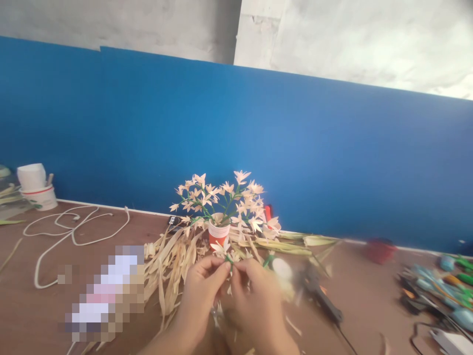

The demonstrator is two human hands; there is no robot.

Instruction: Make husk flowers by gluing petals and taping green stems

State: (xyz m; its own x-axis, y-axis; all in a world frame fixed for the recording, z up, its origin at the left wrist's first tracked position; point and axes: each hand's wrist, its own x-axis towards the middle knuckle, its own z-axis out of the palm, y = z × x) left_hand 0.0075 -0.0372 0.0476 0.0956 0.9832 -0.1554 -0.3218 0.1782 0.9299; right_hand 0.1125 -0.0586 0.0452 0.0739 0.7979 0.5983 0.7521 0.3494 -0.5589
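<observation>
My left hand [203,283] is closed, its thumb and fingertips pinching the short green stem [229,259] of a small pale artificial flower [220,248]. Meeting it from the other side, my right hand [256,288] pinches the same green stem; this hand is slightly blurred. Just beyond my fingers stands a red-and-white paper cup [219,231] holding a bunch of cream flowers [242,197] on green stems. Dried husk strips [172,268] lie spread around the cup. A shiny object beneath my hands is partly hidden and cannot be made out.
A dark glue gun [323,296] with a cord lies to the right, near a white round item [282,269]. Farther right are a blurred red container [380,250] and a pile of coloured things [439,286]. A white cable [74,234] and paper cups [39,197] sit left. A blue partition [314,158] borders the table.
</observation>
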